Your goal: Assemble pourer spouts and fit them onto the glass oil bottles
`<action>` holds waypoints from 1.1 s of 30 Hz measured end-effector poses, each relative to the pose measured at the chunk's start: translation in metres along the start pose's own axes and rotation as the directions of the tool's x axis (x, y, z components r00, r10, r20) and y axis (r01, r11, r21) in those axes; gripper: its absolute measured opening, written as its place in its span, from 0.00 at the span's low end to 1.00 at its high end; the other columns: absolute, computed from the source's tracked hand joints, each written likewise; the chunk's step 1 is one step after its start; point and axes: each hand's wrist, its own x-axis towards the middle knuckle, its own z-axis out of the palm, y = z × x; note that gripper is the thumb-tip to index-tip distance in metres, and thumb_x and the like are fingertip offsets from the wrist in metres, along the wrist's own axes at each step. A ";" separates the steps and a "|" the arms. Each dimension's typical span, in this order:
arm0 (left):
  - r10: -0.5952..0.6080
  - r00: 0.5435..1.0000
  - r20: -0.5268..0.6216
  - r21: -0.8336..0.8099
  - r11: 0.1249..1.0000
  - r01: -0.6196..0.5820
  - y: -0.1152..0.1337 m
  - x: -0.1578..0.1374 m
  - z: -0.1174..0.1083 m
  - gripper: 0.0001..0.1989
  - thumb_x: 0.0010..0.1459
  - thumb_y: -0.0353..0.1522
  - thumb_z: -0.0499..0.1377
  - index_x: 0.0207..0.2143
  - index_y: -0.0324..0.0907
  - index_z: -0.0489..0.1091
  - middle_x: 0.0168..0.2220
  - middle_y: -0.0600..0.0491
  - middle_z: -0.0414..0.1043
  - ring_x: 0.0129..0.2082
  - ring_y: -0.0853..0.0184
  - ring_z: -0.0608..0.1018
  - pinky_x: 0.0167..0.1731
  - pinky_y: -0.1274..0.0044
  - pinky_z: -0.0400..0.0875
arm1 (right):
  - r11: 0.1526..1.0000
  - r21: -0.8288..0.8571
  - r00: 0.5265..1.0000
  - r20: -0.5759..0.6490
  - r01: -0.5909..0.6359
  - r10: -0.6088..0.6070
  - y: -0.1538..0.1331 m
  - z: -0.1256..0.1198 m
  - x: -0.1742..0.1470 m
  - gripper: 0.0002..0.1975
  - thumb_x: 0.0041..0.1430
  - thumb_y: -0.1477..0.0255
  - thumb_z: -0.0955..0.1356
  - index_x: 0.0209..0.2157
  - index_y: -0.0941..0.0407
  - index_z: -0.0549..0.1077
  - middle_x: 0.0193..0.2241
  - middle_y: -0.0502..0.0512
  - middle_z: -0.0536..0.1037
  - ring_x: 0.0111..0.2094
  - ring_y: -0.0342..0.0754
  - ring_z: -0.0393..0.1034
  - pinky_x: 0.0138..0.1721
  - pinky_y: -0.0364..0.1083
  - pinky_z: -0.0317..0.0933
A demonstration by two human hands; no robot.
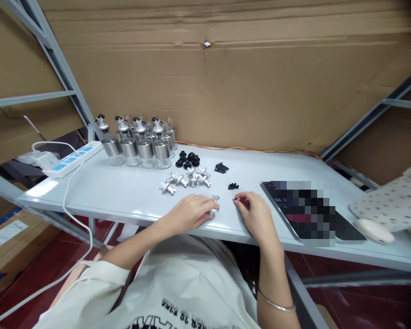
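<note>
At the table's front edge, my left hand (194,212) is closed on a silver metal bottle pourer spout (215,199), which stands upright under the fingertips. To the right, my right hand (256,214) pinches a small, thin dark-red and black piece (241,199), its kind too small to make out. Just beyond that hand lies a little pile of tiny black parts (233,186). More silver pourer spouts (192,177) are scattered ahead of my left hand. Behind them sit several black stoppers (187,160), with a bunch of black flip caps (221,167) to their right.
Several glass bottles with steel sleeves (145,151) stand at the back left, some topped with spouts. A power strip (73,160) with a white cable lies at the left edge. On the right are a tablet (284,212), a cream oval object (374,230) and a dotted pouch (390,201).
</note>
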 end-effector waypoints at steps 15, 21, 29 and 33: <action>-0.008 1.000 0.024 0.015 1.000 0.007 0.003 0.002 -0.003 0.11 0.64 0.33 0.51 0.48 0.40 0.66 0.42 0.46 0.74 0.44 0.61 0.77 0.42 0.69 0.72 | 0.948 0.302 0.990 0.127 -0.096 0.059 -0.050 0.012 0.003 0.02 0.47 0.73 0.65 0.26 0.55 0.69 0.21 0.49 0.71 0.23 0.45 0.64 0.29 0.44 0.59; -0.037 0.999 -0.009 0.011 0.999 0.037 0.003 0.001 -0.003 0.12 0.64 0.32 0.52 0.49 0.41 0.64 0.44 0.47 0.75 0.45 0.62 0.77 0.43 0.69 0.72 | 0.735 0.628 0.966 0.119 -0.254 0.231 -0.044 0.013 -0.003 0.12 0.49 0.63 0.68 0.31 0.58 0.74 0.24 0.53 0.76 0.24 0.45 0.66 0.29 0.45 0.61; 0.048 0.998 -0.031 0.083 0.995 -0.046 0.002 0.001 -0.002 0.12 0.65 0.31 0.51 0.49 0.41 0.65 0.44 0.48 0.75 0.43 0.63 0.77 0.41 0.71 0.72 | 0.707 0.684 0.980 0.060 -0.178 0.189 -0.044 0.009 -0.002 0.13 0.51 0.63 0.68 0.33 0.57 0.80 0.29 0.56 0.77 0.30 0.47 0.69 0.32 0.46 0.62; 0.063 0.997 -0.049 0.111 0.992 -0.058 0.001 0.001 -0.001 0.11 0.64 0.32 0.52 0.48 0.40 0.66 0.43 0.48 0.75 0.42 0.64 0.78 0.40 0.72 0.73 | 0.698 0.695 0.984 0.095 -0.174 0.151 -0.043 0.010 -0.002 0.13 0.52 0.63 0.69 0.35 0.56 0.79 0.27 0.53 0.75 0.28 0.45 0.67 0.29 0.45 0.61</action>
